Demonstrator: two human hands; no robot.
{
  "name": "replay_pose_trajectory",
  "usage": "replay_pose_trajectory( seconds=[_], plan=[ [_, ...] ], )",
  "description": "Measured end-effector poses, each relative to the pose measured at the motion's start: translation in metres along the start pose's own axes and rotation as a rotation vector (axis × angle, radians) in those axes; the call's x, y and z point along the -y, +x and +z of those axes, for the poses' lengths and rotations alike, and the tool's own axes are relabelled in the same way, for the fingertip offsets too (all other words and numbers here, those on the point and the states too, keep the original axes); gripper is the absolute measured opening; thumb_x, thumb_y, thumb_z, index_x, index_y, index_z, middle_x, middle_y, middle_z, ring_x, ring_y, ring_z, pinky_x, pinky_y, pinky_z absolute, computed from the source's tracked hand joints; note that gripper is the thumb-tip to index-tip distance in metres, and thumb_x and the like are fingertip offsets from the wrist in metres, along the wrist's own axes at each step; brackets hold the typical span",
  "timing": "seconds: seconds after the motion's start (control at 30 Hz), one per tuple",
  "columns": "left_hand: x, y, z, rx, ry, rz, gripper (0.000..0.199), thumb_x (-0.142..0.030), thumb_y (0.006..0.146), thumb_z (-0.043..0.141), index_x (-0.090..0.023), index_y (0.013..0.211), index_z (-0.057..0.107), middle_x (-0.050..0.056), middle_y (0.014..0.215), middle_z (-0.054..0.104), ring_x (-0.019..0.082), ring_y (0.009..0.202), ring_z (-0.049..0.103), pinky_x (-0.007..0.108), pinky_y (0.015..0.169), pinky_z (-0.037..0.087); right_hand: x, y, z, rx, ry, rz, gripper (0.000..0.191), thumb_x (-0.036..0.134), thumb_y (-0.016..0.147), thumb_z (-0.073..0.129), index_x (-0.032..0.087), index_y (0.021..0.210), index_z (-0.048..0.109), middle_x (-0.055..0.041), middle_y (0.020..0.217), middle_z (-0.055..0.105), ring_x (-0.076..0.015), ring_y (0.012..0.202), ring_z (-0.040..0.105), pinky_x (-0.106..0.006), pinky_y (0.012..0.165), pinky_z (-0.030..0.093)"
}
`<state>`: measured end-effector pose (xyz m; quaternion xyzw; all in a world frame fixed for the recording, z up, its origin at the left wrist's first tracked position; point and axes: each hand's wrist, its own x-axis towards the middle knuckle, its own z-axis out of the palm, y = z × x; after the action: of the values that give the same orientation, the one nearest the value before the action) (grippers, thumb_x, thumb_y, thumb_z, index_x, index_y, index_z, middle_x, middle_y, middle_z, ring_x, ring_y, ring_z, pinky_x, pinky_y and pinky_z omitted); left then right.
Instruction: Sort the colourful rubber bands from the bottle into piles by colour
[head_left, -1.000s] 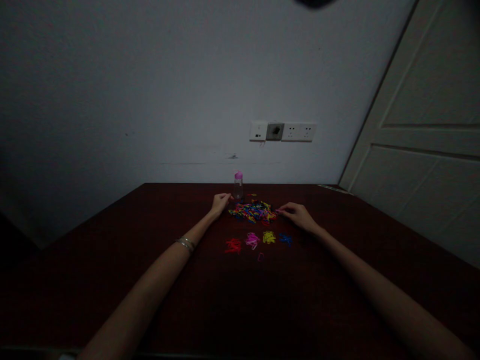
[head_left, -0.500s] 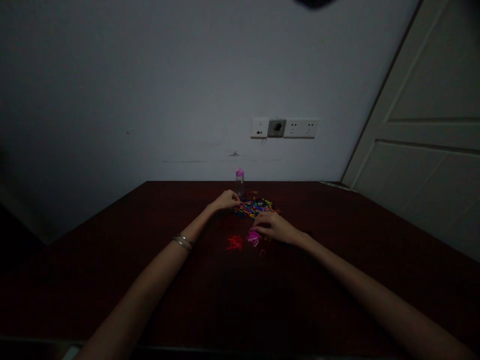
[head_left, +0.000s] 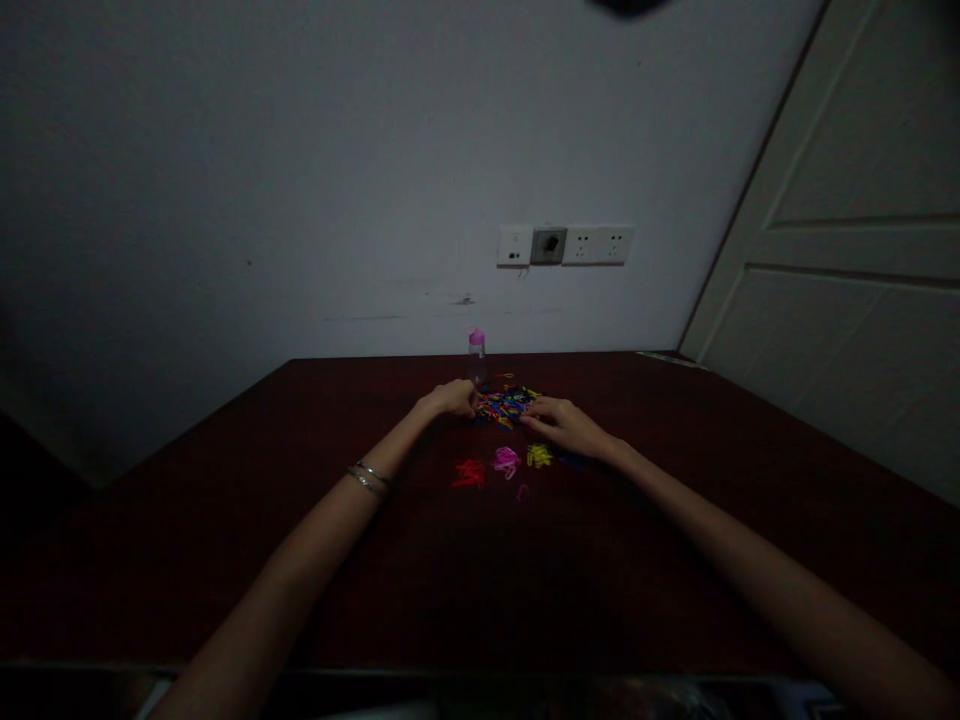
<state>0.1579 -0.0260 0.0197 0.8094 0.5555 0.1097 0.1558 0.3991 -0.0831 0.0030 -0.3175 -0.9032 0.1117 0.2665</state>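
A heap of small mixed-colour clips [head_left: 504, 406] lies on the dark red table [head_left: 360, 400]. My left hand [head_left: 454, 398] rests at the heap's left edge, fingers curled; what its fingertips pinch, if anything, is too small to see. At the right edge of the heap is my right hand [head_left: 562, 422], fingers bent together over the clips, their grip unclear. Nearer me lie a red pile [head_left: 469, 473], a pink pile [head_left: 506, 461] and a yellow pile [head_left: 539, 456]. A few dark blue pieces [head_left: 571, 461] sit partly under my right hand.
Behind the heap stands a clear bottle with a pink cap [head_left: 477, 358]. One dark pink piece [head_left: 523, 492] lies in front of the pink pile. Wall sockets [head_left: 598, 245] are above the table's back edge, and a pale door [head_left: 840, 330] is at the right.
My right hand has moved from the pink pile up and right to the mixed heap, uncovering the yellow pile. My left hand has barely moved. The view has shifted slightly.
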Motion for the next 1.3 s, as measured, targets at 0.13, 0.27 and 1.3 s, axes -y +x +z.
replay_pose_trajectory(
  seconds=[0.13, 0.27, 1.3],
  plan=[
    [0.005, 0.003, 0.001, 0.019, 0.042, 0.021, 0.007, -0.013, 0.052, 0.063, -0.018, 0.056, 0.062, 0.002, 0.058, 0.058, 0.012, 0.055, 0.049, 0.021, 0.051, 0.031, -0.017, -0.003, -0.001, -0.03, -0.021, 0.049, 0.034, 0.041, 0.085, 0.041, 0.017, 0.081, 0.065, -0.0057, 0.08, 0.062, -0.0165, 0.074, 0.055, -0.026, 0.068, 0.039],
    [0.006, 0.003, 0.002, -0.023, 0.051, 0.051, 0.002, -0.016, 0.056, 0.06, -0.017, 0.056, 0.061, 0.002, 0.058, 0.057, 0.011, 0.053, 0.048, 0.021, 0.05, 0.03, -0.032, -0.007, -0.003, -0.048, -0.059, 0.132, 0.034, 0.041, 0.084, 0.041, 0.017, 0.083, 0.065, -0.006, 0.08, 0.062, -0.0157, 0.07, 0.054, -0.025, 0.065, 0.039],
    [0.01, 0.007, 0.002, 0.057, -0.197, 0.242, 0.017, -0.012, 0.057, 0.053, -0.008, 0.067, 0.067, 0.001, 0.055, 0.057, 0.008, 0.051, 0.045, 0.02, 0.051, 0.032, -0.047, -0.008, 0.001, -0.135, -0.01, 0.124, 0.03, 0.037, 0.081, 0.047, 0.015, 0.083, 0.066, -0.0063, 0.081, 0.064, -0.0159, 0.072, 0.057, -0.025, 0.066, 0.041]
  ],
)
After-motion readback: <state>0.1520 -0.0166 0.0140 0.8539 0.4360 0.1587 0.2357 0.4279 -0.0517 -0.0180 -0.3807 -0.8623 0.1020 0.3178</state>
